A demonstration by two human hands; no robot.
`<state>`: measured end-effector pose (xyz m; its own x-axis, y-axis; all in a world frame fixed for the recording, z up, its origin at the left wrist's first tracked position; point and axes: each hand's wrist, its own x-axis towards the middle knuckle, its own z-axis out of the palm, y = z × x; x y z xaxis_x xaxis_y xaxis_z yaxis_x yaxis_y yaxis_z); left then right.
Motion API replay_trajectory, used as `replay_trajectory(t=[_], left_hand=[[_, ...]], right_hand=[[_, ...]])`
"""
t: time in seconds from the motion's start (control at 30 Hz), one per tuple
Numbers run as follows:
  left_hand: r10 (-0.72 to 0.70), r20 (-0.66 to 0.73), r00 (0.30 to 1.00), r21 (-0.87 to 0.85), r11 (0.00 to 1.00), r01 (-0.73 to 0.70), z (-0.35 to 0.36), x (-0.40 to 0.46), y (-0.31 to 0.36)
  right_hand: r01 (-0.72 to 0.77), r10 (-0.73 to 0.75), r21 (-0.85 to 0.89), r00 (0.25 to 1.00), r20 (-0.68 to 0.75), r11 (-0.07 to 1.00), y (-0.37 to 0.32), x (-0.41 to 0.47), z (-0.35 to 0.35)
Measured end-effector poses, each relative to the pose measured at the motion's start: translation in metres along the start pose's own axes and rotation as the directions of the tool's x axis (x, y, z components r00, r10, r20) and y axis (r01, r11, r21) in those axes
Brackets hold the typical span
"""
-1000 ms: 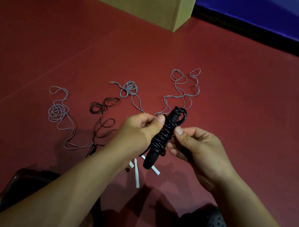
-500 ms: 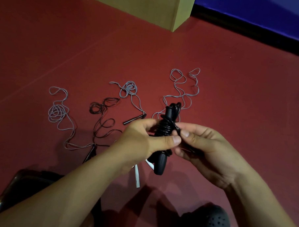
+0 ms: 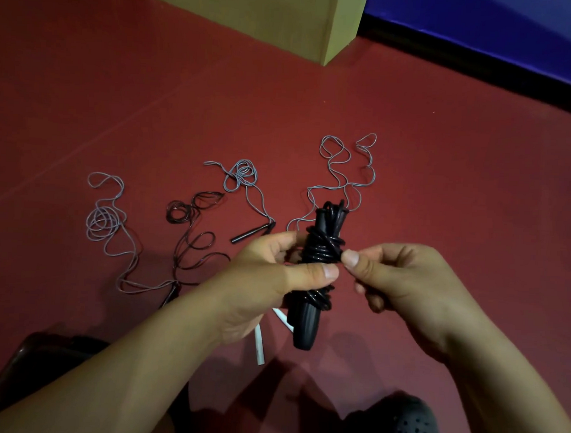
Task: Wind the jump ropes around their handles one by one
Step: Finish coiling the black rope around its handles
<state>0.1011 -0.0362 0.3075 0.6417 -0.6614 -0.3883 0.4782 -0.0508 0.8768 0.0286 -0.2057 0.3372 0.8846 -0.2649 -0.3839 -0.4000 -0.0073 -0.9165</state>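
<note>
Head view: our left hand (image 3: 268, 277) grips the black handles (image 3: 306, 318) with the black rope (image 3: 323, 247) coiled around them, thumb pressed across the wraps. Our right hand (image 3: 402, 283) pinches the rope's last bit just beside that thumb. We judge this rope nearly finished. Beyond the grip, three grey ropes (image 3: 105, 221) and a dark rope (image 3: 192, 212) lie loose on the red floor (image 3: 443, 157), unwound.
</note>
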Motion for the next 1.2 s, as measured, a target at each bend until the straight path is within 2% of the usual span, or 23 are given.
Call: replay_trajectory(t=[0.23,0.47,0.57,0.8,1.2], left_hand=[[0.013,0.048,0.999,0.044,0.999,-0.015,-0.004,0.001,0.002],[-0.009,0.037,0.999,0.061,0.998,0.007,-0.004,-0.001,0.004],[-0.015,0.063,0.998,0.048,0.999,0.012,-0.005,-0.003,0.004],[0.012,-0.067,0.998,0.137,0.991,-0.003,0.002,-0.001,0.000],[0.092,-0.064,0.994,0.244,0.967,-0.074,-0.002,0.008,-0.008]], right_hand=[[-0.051,0.051,0.049,0.999,-0.001,0.997,0.002,0.002,0.002],[-0.024,0.016,0.170,0.999,0.051,0.985,0.008,0.004,0.009],[0.002,-0.011,0.154,0.998,0.060,0.988,0.012,0.005,0.012],[0.045,-0.058,0.195,0.996,0.063,0.980,0.012,0.005,0.020],[0.079,-0.084,0.431,0.996,-0.009,0.899,0.008,0.004,0.018]])
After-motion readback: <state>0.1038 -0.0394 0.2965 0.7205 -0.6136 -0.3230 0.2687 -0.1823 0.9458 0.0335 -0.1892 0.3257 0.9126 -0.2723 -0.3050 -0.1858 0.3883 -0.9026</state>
